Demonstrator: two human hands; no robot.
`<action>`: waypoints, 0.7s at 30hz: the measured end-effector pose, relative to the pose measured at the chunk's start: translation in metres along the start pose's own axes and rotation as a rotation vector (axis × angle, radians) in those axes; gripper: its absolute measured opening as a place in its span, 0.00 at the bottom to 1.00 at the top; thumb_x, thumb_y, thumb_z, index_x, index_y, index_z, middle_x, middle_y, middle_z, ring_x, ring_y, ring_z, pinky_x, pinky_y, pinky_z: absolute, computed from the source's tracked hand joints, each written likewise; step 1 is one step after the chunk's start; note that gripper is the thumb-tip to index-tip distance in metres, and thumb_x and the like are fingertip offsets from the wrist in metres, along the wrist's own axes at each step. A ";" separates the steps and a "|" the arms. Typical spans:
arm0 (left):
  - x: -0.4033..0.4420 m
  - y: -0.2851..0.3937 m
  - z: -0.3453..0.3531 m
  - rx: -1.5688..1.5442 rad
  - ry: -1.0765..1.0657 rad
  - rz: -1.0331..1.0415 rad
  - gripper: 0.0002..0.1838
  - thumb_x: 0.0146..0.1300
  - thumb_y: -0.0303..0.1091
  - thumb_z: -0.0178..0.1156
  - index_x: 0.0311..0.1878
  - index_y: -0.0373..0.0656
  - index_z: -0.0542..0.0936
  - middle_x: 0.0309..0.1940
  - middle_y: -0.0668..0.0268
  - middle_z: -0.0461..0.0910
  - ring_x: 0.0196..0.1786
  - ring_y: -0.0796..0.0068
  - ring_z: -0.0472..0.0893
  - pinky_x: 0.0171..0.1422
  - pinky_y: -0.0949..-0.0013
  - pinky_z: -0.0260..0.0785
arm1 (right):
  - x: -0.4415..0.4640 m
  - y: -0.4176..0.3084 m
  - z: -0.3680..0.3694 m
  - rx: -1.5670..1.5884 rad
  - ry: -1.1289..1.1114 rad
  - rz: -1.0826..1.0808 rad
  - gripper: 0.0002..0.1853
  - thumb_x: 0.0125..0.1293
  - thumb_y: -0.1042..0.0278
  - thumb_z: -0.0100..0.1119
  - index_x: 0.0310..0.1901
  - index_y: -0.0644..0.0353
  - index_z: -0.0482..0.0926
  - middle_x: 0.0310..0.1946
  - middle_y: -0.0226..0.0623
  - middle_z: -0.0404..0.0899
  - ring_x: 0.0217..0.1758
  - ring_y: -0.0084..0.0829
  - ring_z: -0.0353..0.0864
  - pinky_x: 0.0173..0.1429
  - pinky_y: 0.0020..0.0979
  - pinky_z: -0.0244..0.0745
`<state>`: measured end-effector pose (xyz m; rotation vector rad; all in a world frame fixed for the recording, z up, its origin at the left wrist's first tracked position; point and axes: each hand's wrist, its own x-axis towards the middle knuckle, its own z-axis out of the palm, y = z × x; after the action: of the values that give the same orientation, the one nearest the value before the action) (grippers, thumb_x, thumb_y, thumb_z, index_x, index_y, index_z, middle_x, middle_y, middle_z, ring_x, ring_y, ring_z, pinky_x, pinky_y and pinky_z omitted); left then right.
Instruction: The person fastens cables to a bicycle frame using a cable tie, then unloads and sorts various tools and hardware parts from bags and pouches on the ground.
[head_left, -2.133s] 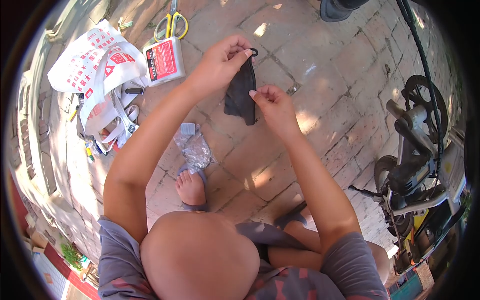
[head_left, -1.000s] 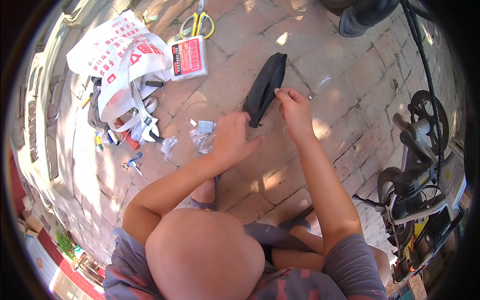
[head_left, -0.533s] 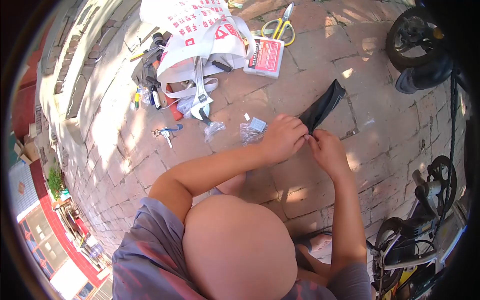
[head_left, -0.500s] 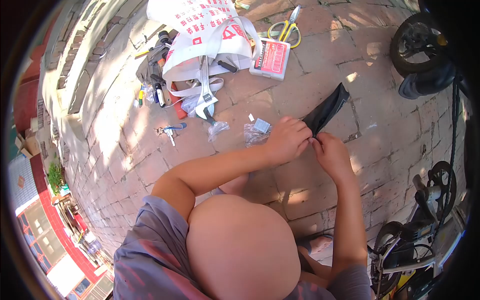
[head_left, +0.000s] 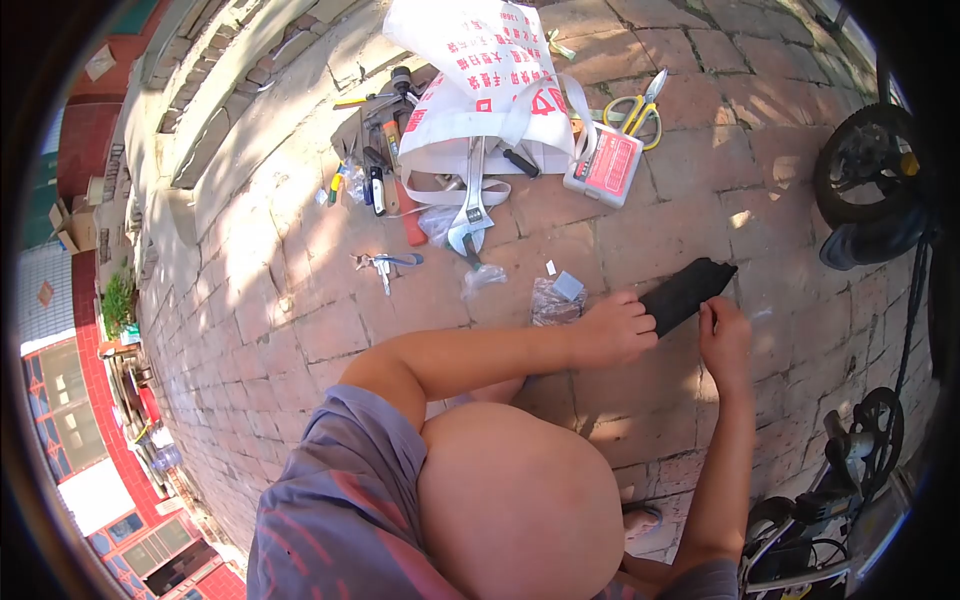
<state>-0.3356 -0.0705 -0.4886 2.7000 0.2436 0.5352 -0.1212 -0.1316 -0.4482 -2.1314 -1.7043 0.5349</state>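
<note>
A flat, dark black pouch [head_left: 690,295], apparently of fabric, is held above the brick paving. My left hand [head_left: 620,328] is closed on its near left end, the fingers curled over the edge. At the pouch's lower right side, my right hand [head_left: 726,338] is closed, thumb and forefinger pinched at the edge. A small clear plastic bag [head_left: 555,303] with a pale blue square piece [head_left: 568,286] on it lies just left of my left hand. What the pouch contains, if anything, is hidden.
A white carrier bag [head_left: 490,90] with red print lies ahead, an adjustable wrench [head_left: 471,215] sticking out. Around it are a red-labelled plastic case [head_left: 605,165], yellow-handled scissors [head_left: 636,115], keys [head_left: 383,268] and several hand tools. Bicycle parts [head_left: 850,450] and a wheel [head_left: 870,165] stand right.
The pouch has turned from a narrow edge-on view to show its broad side. My hands, together before, are now apart, the right one farther along the pouch. The camera view has shifted.
</note>
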 end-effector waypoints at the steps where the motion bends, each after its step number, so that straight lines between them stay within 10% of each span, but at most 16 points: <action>1: -0.003 0.002 -0.001 -0.029 0.004 0.007 0.07 0.52 0.40 0.57 0.31 0.51 0.73 0.30 0.69 0.71 0.38 0.68 0.75 0.43 0.61 0.65 | 0.005 0.013 -0.004 -0.010 0.067 0.061 0.09 0.68 0.66 0.53 0.35 0.63 0.77 0.30 0.50 0.78 0.31 0.52 0.77 0.35 0.44 0.71; 10: -0.016 -0.003 -0.003 -0.241 0.028 -0.047 0.07 0.54 0.40 0.59 0.34 0.49 0.76 0.28 0.65 0.72 0.37 0.63 0.75 0.44 0.58 0.67 | 0.012 0.047 0.016 0.397 0.171 0.411 0.12 0.70 0.64 0.53 0.33 0.65 0.75 0.20 0.29 0.70 0.23 0.20 0.66 0.29 0.26 0.64; 13: -0.037 -0.038 -0.024 -0.058 0.029 -0.219 0.09 0.56 0.38 0.59 0.37 0.46 0.79 0.32 0.63 0.77 0.41 0.62 0.77 0.47 0.60 0.68 | 0.014 0.044 0.014 0.428 0.134 0.436 0.12 0.70 0.64 0.54 0.32 0.64 0.74 0.20 0.27 0.69 0.24 0.18 0.65 0.29 0.24 0.63; 16: -0.050 -0.069 -0.103 0.109 0.322 -1.023 0.14 0.61 0.41 0.56 0.41 0.39 0.78 0.34 0.50 0.77 0.41 0.47 0.77 0.45 0.49 0.69 | 0.016 0.045 0.012 0.428 0.155 0.422 0.12 0.69 0.64 0.55 0.32 0.64 0.74 0.20 0.25 0.69 0.24 0.17 0.65 0.29 0.24 0.62; 21: -0.071 -0.133 -0.188 0.880 0.592 -0.883 0.18 0.53 0.39 0.65 0.41 0.36 0.77 0.31 0.53 0.76 0.41 0.51 0.77 0.49 0.55 0.69 | 0.026 0.030 0.012 0.359 0.194 0.367 0.12 0.67 0.62 0.58 0.32 0.63 0.75 0.19 0.28 0.71 0.24 0.20 0.68 0.31 0.26 0.66</action>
<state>-0.4880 0.0961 -0.4038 2.6197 2.1047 1.0662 -0.0968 -0.1124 -0.4748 -2.1488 -1.0287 0.6523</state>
